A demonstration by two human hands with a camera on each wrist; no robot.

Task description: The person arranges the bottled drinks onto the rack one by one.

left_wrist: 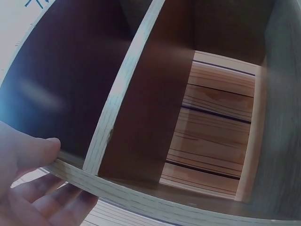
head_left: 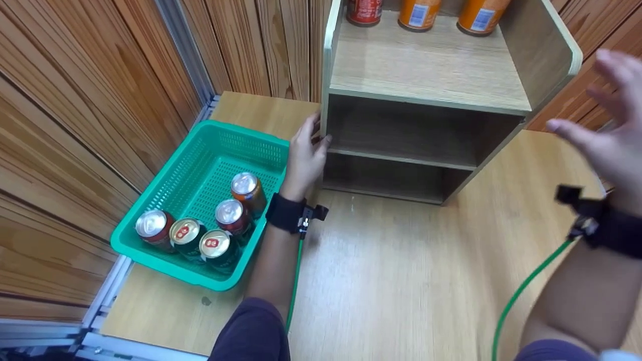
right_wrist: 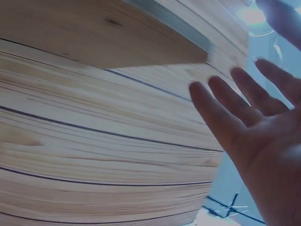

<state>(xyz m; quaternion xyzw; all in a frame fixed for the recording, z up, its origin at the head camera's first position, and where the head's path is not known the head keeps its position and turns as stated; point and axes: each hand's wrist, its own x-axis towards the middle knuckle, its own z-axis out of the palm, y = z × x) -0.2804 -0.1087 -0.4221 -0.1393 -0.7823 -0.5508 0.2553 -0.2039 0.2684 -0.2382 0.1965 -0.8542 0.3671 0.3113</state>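
I see the left hand (head_left: 303, 160) gripping the left side panel of the wooden shelf unit (head_left: 426, 85), thumb on the inner face, fingers wrapped round the outer edge. The right hand (head_left: 609, 130) hangs in the air to the right of the unit, fingers spread, holding nothing. Shelf unit stands on the wood table (head_left: 401, 281) w/ three cans on top. A green basket (head_left: 200, 150) w/ five cans sits just left of the left hand.

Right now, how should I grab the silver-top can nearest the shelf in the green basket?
Probably from straight above. The can stands upright in the green basket with its top bare and no can behind it. Wrap your fingers round its upper side wall, just below the rim. Another can crowds its near side.
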